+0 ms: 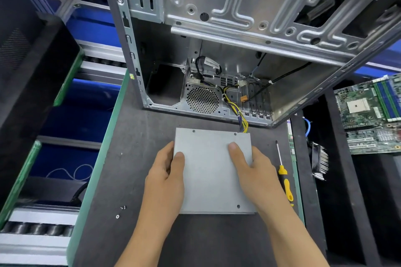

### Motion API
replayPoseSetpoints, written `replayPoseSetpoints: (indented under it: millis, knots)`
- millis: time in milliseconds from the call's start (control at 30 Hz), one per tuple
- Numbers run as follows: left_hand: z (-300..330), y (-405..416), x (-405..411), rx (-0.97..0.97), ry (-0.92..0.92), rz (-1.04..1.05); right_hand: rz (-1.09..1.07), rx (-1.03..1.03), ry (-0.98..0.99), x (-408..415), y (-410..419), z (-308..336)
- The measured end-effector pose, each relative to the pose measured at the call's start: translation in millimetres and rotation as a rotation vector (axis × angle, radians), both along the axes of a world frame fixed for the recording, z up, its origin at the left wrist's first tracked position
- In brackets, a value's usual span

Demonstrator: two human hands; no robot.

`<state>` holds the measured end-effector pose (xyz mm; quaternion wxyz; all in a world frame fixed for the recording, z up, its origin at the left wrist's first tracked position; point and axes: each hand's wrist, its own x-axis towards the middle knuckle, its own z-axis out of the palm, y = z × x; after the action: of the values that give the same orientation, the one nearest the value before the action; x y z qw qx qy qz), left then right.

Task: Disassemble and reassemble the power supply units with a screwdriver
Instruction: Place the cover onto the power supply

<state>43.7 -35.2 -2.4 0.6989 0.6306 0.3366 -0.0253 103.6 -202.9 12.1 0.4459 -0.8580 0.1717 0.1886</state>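
From the head view, the power supply [213, 171] lies flat on the dark surface [130, 169], just in front of the open case [217, 28]. Its upper face is a plain grey metal plate with small screw holes near the corners, three in view. A bundle of yellow and black wires [239, 115] runs from its far right corner into the case.

The left hand [166, 176] grips the unit's left edge, thumb on top and fingers curled down the side. The right hand [255, 172] grips the right edge the same way, thumb lying across the plate.

One screwdriver [283, 172] with a yellow handle lies on the surface just right of the right hand, apart from the unit. Two loose screws [120, 211] lie left of the left forearm. One green motherboard [368, 115] lies at the far right. A round perforated fan grille [202, 99] shows inside the case.
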Motion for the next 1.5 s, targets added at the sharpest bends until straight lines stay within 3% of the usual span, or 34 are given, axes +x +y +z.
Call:
replayPoseSetpoints:
  millis: [500,900,1067,1100,1167,1233,1267,1333,1400,1500]
  knots:
    - [0,2,-5,0.065,0.04,-0.042,-0.01,0.036,0.021,-10,2,-8]
    - [-1,3,-4,0.213,0.06,-0.171,0.058,-0.129,0.01,-2,9,-6]
    - [-7,9,-5,0.157,0.047,-0.188,0.041,-0.106,0.016,-5,10,-3]
    - [-6,11,-5,0.125,0.046,-0.187,0.043,-0.175,-0.04,-5,11,1]
    - [-6,17,-7,0.043,0.065,-0.134,0.032,-0.297,-0.388,-7,14,19]
    - [-7,28,-12,-0.034,0.056,0.018,0.097,-0.241,-0.754,-6,23,42]
    - [-7,34,-17,-0.051,0.041,0.092,0.18,-0.218,-0.815,-6,26,50]
    - [-7,40,-31,-0.065,0.027,0.135,0.362,-0.32,-0.729,-3,31,52]
    - [-10,36,-48,-0.068,0.049,0.04,0.384,-0.469,-0.482,1,24,44]
    - [-8,14,-68,-0.02,0.052,-0.14,0.119,-0.21,-0.123,-4,7,31]
